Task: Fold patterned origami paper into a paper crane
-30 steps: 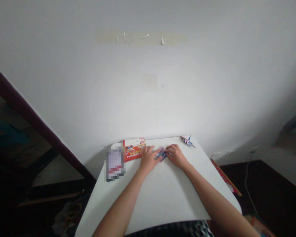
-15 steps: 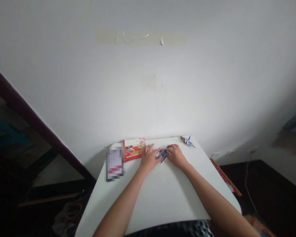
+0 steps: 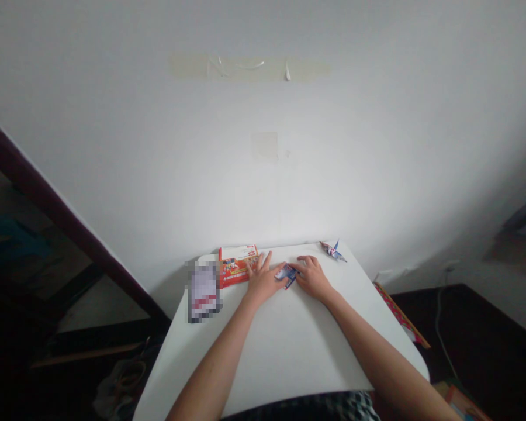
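A small folded piece of patterned paper (image 3: 286,273), blue, white and red, lies on the white table (image 3: 289,345) between my hands. My left hand (image 3: 262,278) lies on the table with fingers stretched and spread, its thumb side touching the paper's left edge. My right hand (image 3: 312,276) has its fingers curled and pressed on the paper's right side. A finished paper crane (image 3: 332,250) of similar patterned paper stands at the table's far right corner.
An orange-and-white printed packet (image 3: 237,264) lies flat just left of my left hand. A blurred card or booklet (image 3: 204,290) sits at the table's left edge. The white wall rises right behind the table. A red patterned strip (image 3: 398,316) leans off the right edge.
My left hand's fingers have spread and lifted a little toward the orange packet. The folded paper and my right hand have shifted slightly left.
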Motion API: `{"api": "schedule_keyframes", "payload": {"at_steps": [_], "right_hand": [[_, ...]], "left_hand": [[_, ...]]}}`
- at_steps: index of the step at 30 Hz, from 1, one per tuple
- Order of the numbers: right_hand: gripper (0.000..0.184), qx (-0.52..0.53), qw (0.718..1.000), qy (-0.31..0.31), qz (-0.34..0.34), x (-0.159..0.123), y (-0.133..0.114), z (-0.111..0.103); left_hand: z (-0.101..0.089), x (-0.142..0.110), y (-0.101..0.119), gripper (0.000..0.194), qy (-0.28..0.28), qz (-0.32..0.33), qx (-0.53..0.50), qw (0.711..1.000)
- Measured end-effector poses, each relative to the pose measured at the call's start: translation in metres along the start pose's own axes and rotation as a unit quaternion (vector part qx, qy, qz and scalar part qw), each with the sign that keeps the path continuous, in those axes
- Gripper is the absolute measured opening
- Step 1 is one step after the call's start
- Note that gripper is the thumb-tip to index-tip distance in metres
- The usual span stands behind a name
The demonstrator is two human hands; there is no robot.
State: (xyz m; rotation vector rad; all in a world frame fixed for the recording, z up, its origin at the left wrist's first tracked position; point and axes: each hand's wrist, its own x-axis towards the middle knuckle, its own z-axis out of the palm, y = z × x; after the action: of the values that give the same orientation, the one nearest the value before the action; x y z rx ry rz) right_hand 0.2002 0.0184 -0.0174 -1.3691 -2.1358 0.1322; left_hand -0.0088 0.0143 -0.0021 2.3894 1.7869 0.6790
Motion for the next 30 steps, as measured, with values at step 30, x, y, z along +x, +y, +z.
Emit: {"api": "schedule_keyframes", "payload": {"at_steps": [30], "right_hand": [[0.024,-0.040,0.998,-0.038,-0.008,0.004,0.009,-0.014]], "left_hand": [[-0.020,0.000,0.008,0.055,-0.074,-0.063,0.028,0.995]]}}
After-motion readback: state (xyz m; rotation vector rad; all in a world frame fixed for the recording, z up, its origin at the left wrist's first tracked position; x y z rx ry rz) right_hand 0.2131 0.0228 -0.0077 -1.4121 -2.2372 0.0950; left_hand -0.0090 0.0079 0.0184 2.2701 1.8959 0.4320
